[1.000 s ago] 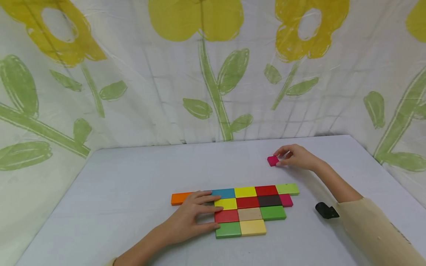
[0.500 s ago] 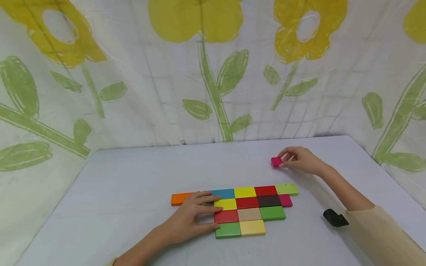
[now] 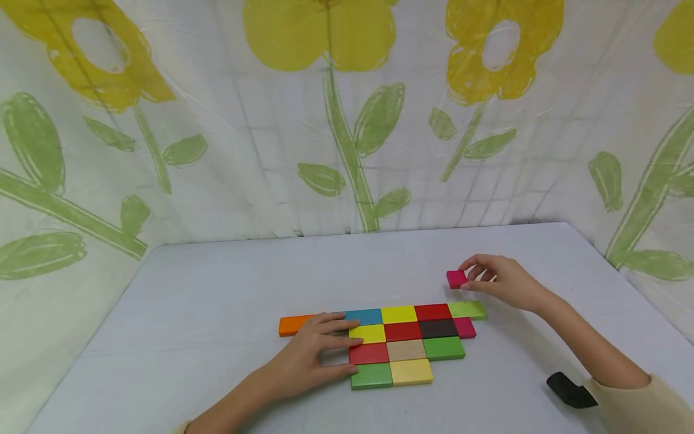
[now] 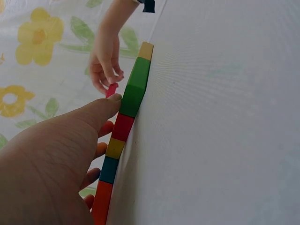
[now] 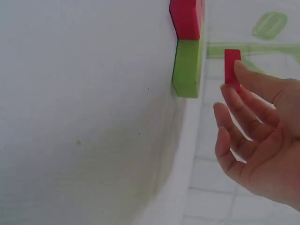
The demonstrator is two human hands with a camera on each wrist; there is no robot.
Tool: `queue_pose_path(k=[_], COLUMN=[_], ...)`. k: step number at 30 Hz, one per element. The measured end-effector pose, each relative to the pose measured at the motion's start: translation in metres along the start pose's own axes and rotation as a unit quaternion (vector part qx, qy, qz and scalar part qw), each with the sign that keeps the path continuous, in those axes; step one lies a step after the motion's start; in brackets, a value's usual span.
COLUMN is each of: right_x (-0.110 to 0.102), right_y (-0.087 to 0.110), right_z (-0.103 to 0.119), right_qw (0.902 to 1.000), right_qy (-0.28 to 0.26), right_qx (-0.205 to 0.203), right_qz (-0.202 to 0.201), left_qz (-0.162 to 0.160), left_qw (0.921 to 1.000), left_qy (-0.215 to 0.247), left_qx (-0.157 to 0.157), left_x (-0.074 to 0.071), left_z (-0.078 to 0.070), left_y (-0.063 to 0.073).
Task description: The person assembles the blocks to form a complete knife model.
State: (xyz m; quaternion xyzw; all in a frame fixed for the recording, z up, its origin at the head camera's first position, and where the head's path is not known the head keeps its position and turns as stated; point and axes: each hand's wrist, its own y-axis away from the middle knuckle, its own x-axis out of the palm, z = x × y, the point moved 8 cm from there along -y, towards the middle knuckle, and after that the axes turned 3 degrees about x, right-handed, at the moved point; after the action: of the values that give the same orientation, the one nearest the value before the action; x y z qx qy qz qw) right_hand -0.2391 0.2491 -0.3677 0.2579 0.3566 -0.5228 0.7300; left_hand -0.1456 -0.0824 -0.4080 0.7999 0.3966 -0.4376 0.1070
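Note:
Flat colored wooden blocks lie side by side in rows on the white table, wider at the back than at the front. My left hand (image 3: 314,352) lies spread at their left side, fingertips on the yellow block (image 3: 367,334), the red block (image 3: 368,353) and the green block (image 3: 371,375). Between thumb and fingertips, my right hand (image 3: 499,279) pinches a small pink block (image 3: 456,279) above the table, behind the light green block (image 3: 468,310). In the right wrist view this pink block (image 5: 231,67) shows edge-on, its lower fingers loosely bent.
An orange block (image 3: 294,325) forms the back row's left end. A second pink block (image 3: 464,327) sits at the right end of the row before it. Beyond the table (image 3: 217,271) hangs a flower-printed cloth (image 3: 228,150). A black device (image 3: 570,390) is near the right sleeve.
My right hand has come nearer and slightly to the right with the pink block. My left hand and the laid blocks have kept their places.

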Motion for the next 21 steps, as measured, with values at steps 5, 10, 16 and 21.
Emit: queue_pose_path(k=[5,10,16,21], right_x=[0.006,0.012,0.024,0.035], right_y=[0.021,0.039,0.058,0.068], right_z=[0.013,0.023,0.036,0.045], right_qw=[0.9997,0.9991,0.9973,0.9966], right_qy=[-0.009,-0.016,-0.036,-0.045], right_qx=[-0.021,-0.036,-0.065,-0.067], right_qz=[-0.008,-0.013,-0.004,0.016], left_qz=[0.001,0.004,0.002,-0.003], left_qw=[1.0000,1.0000,1.0000,1.0000], left_qy=[-0.001,0.002,0.002,0.000], left_qx=[-0.001,-0.005,-0.002,0.005], left_x=[0.000,0.000,0.000,-0.001], left_z=[0.000,0.001,0.001,-0.001], left_y=[0.000,0.000,0.001,0.001])
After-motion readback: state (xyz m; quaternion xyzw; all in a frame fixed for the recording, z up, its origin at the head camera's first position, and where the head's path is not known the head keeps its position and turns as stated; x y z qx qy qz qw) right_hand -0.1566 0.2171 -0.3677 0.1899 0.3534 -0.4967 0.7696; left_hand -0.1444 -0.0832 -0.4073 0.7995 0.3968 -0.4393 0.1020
